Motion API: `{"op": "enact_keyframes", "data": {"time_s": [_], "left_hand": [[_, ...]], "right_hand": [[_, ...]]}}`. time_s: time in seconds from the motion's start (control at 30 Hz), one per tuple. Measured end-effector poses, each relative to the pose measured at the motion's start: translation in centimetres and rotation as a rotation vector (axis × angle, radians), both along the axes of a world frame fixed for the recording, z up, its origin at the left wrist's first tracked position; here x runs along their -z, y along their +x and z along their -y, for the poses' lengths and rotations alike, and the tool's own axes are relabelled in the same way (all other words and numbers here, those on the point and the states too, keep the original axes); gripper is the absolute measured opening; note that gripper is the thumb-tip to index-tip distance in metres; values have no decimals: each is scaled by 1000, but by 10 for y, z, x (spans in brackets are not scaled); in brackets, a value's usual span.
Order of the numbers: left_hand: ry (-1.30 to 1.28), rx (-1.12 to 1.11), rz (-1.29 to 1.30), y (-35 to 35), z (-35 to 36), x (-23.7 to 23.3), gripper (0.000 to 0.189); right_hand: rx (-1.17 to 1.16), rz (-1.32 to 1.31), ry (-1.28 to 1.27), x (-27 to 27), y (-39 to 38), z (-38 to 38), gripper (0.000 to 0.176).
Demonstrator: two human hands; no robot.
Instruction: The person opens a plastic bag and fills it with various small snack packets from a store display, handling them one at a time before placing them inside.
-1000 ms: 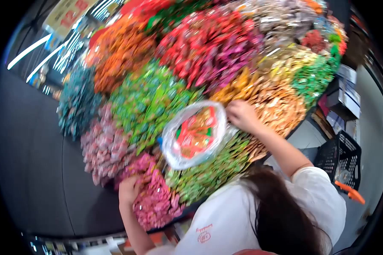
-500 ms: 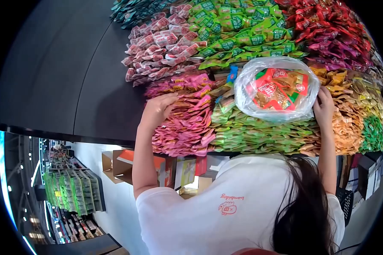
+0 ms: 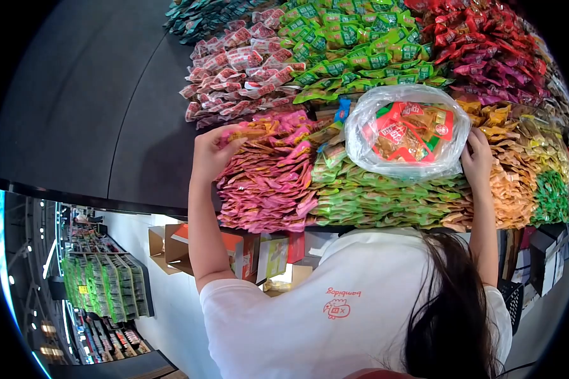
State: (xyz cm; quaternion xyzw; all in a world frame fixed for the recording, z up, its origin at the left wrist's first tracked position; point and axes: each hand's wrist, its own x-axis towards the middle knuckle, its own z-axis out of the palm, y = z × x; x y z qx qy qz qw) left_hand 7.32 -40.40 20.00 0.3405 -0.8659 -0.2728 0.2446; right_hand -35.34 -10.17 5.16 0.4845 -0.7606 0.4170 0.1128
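Observation:
At the left end of the pink packets [image 3: 269,183], my left hand [image 3: 212,153] reaches over their upper edge. Its fingers and thumb are apart, with fingertips by the packets and nothing seen gripped. A clear plastic bag [image 3: 363,155] lies open on the packets, with red and gold packets [image 3: 411,132] inside. Against the bag's right edge, my right hand [image 3: 477,151] has its fingers curled on the plastic.
Green packets [image 3: 360,60], red packets [image 3: 474,31] and white-and-pink packets [image 3: 243,60] fill the far side. Orange packets [image 3: 511,183] lie at the right. A dark counter [image 3: 76,107] extends left. Open cardboard boxes [image 3: 177,249] stand below the edge.
My left hand has moved left and slightly farther away along the pink packets, its fingers now nearer their upper left edge. My right hand stays by the bag.

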Motion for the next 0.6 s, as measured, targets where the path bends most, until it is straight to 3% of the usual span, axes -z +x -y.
{"op": "enact_keyframes", "data": {"time_s": [0.03,0.1,0.17,0.2,0.3,0.37,0.43,0.53,0.6], "left_hand": [[-2,-1,-5,1,0,-2,23],[244,-28,-142,0,-7,-13,22],[343,-37,-206,-8,-22,-26,23],[439,35,-256,-10,-26,-27,25],[594,164,-309,-24,-37,-19,27],[749,288,-179,-43,-53,-15,28],[854,398,-99,-61,-72,-9,30],[894,551,-23,-82,-98,4,30],[928,504,40,-86,-106,12,29]], "right_hand": [[1,72,-22,2,0,0,15],[-2,134,-45,-2,-2,0,14],[-24,408,-419,-16,-2,-1,15],[2,449,-488,-36,9,-2,16],[-195,293,-504,-91,49,-3,17],[-487,308,-334,-120,80,0,23],[-777,566,-208,-135,115,12,38],[-981,929,179,-136,144,26,63],[-1017,1026,344,-132,149,31,70]]}}
